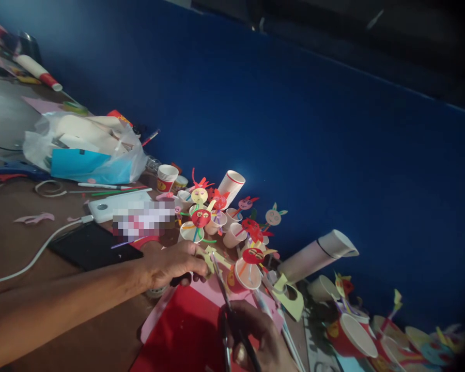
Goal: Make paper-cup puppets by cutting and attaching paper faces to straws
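My left hand is closed in a pinch on a small yellow paper piece above the table. My right hand grips black-handled scissors, whose blades point up toward the yellow piece and touch it. Under both hands lie a red paper sheet and a pink sheet. Just beyond the hands stand several paper cups with coloured paper faces.
A blue wall runs along the table's far side. A plastic bag of materials, a white power bank with cable, a dark tablet, a stack of cups and more decorated cups crowd the brown table.
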Tool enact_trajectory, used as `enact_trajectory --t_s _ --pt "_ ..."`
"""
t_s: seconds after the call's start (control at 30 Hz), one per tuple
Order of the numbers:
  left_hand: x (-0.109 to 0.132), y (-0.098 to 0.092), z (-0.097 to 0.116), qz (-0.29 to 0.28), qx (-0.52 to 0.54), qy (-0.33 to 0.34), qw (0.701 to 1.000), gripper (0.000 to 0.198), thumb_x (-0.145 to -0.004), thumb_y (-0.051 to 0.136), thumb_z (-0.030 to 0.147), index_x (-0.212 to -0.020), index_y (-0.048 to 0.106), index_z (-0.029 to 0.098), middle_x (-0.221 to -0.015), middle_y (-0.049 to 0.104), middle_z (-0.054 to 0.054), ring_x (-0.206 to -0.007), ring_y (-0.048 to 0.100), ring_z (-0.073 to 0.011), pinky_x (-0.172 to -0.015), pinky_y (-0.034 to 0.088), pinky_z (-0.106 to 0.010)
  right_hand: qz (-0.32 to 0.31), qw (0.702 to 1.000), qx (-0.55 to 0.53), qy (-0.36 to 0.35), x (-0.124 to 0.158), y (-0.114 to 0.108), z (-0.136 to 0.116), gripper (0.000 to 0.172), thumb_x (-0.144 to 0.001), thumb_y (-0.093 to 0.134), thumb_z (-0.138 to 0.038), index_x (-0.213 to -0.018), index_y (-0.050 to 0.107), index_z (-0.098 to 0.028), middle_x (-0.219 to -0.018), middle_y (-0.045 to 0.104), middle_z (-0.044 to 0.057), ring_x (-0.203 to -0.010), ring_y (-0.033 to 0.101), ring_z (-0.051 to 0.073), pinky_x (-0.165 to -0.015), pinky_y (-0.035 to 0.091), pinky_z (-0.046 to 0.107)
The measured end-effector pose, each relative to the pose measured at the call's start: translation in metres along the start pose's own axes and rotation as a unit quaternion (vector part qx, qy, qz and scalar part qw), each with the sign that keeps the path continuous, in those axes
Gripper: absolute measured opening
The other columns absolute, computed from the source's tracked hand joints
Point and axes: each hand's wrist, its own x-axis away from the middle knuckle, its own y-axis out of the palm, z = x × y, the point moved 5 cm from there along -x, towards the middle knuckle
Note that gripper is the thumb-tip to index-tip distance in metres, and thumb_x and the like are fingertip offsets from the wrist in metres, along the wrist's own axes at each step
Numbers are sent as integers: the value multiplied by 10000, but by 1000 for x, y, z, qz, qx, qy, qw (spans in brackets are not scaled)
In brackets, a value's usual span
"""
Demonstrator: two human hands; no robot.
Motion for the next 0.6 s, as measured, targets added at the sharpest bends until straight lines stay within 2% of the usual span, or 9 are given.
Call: enact_trajectory --t_s 0.13,0.2,0.4,0.6 --pt "-1 3 -3 24 -42 -23 999 57 -569 572 172 -566 613 133 -494 559 16 -456 439 -74 -378 280 -159 8 1000 -5 3 -2 5 -5 493 -626 707 -474 -1015 620 -185 -600 541 -20 -560 436 128 -563 356 247" --pt "-2 3 -3 30 -48 -21 998 63 -555 574 185 -560 608 132 -489 553 14 -446 438 -76 -373 277 -164 15 1000 -16 10 -2 6 -3 498 -616 725 -454 -1023 620 -187 -619 532 -23 -569 426 121 -551 351 236" --pt "-4 3 -6 -13 -66 -21 998 94 -570 570 220 -577 610 135 -497 548 20 -406 412 -66 -368 256 -177 32 997 -61 26 -3 8 17 531 -599 733 -508 -985 635 -157 -619 512 -16 -526 395 94 -457 329 200" --pt "-4 1 -6 -18 -72 -24 997 104 -565 584 238 -570 601 135 -505 541 16 -454 436 -79 -410 291 -186 25 992 -114 53 -2 7 25 625 -548 773 -518 -1041 632 -161 -581 514 -37 -458 388 59 -420 328 182"
